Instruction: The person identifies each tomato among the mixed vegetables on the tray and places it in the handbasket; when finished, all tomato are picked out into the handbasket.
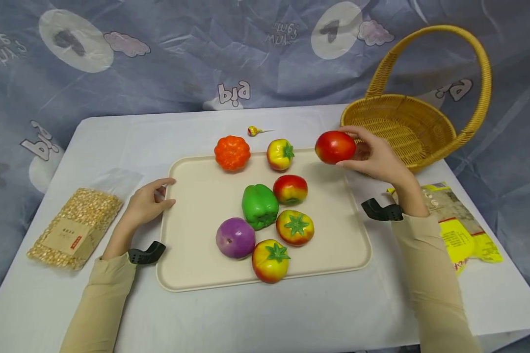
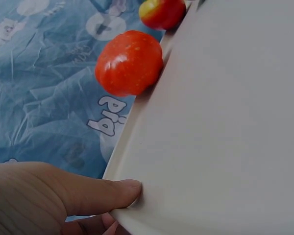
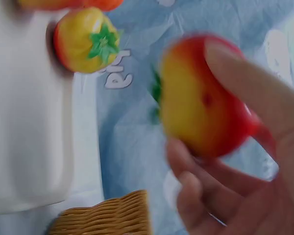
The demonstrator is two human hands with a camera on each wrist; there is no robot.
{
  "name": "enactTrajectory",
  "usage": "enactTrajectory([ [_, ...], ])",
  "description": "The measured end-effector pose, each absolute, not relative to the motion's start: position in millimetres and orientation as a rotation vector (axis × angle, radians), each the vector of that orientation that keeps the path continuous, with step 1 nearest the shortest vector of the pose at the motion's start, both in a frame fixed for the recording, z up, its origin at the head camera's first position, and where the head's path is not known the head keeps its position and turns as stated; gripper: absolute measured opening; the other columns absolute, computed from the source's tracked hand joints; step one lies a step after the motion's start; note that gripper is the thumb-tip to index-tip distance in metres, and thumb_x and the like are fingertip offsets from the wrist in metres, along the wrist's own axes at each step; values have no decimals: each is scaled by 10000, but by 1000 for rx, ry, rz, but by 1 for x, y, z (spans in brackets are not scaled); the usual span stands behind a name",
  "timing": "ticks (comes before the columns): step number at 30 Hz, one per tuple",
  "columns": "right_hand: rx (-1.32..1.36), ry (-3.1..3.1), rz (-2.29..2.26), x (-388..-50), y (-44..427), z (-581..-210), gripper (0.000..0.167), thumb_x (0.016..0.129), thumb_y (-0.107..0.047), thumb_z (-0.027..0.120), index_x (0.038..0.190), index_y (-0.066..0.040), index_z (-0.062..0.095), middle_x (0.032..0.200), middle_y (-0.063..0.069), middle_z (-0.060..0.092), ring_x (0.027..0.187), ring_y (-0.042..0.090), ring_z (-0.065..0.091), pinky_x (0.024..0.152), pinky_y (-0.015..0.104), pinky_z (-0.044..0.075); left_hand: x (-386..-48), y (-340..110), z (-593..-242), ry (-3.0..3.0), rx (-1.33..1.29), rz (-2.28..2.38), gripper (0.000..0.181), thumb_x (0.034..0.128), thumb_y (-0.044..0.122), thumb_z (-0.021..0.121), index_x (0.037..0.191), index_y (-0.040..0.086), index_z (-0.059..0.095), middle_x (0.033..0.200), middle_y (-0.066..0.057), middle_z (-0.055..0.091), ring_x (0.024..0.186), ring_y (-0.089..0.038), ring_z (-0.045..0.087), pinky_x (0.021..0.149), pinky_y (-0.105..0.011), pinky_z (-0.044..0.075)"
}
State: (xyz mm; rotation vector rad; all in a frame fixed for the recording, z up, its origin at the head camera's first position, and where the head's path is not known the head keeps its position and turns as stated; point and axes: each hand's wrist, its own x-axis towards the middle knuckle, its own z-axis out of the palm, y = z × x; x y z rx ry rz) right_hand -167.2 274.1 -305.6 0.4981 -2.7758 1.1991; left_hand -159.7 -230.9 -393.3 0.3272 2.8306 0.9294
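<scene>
My right hand (image 1: 377, 154) holds a red-and-yellow toy tomato (image 1: 334, 147) by its sides, above the tray's far right corner. In the right wrist view, the thumb and fingers are around this tomato (image 3: 206, 98), whose green leaves are blurred. My left hand (image 1: 146, 202) grips the left rim of the cream tray (image 1: 194, 211). Its thumb presses on the rim in the left wrist view, and the other fingers are partly hidden below. On the tray are a green bell pepper (image 1: 259, 206), a purple eggplant (image 1: 235, 238), an orange pumpkin (image 1: 232, 153) and several more toy tomatoes (image 1: 295, 228).
A yellow wicker basket (image 1: 397, 130) with a tall handle stands at the back right, just beyond the right hand. Left of the tray lies a bag of corn kernels (image 1: 76, 228). A yellow-and-clear packet (image 1: 461, 228) lies on the right. A lollipop (image 1: 252, 131) rests behind the tray.
</scene>
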Motion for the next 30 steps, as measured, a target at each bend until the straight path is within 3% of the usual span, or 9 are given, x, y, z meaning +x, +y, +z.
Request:
enactTrajectory([
  [7,-66,-2413,1244,-193,283,-327,628,763,-217,765,1324,-276,491,1082,-68,525,696,50,495,720,124,422,-159,-228,-392,2815,337,932,507,869,114,636,1344,39,477,1043,-194,569,768,-197,555,628,-287,396],
  [12,-350,-2344,1093,-208,296,-342,624,775,-295,739,1337,-225,477,1237,59,565,1028,150,508,963,293,334,-159,-227,-393,2809,335,934,507,869,119,637,1345,44,479,1038,-189,564,783,-214,562,629,-287,398],
  [16,-401,-2405,1035,-215,305,-345,642,797,-292,721,1365,-181,443,1356,97,521,1254,250,455,1098,412,260,-159,-228,-393,2814,333,933,506,868,117,635,1344,44,480,1029,-186,562,773,-205,556,625,-284,396],
  [21,-391,-2452,994,-219,311,-345,637,808,-316,707,1373,-217,431,1397,75,495,1295,269,435,1109,438,286,-162,-228,-394,2814,326,933,504,873,113,622,1351,57,475,1015,-165,560,772,-214,542,622,-286,398],
  [30,-373,-2734,873,-228,329,-340,697,851,-298,657,1438,-116,328,1422,232,413,1296,450,363,1071,577,275,-161,-232,-395,2808,302,944,506,874,117,626,1353,64,475,1009,-165,556,731,-170,511,612,-287,388],
])
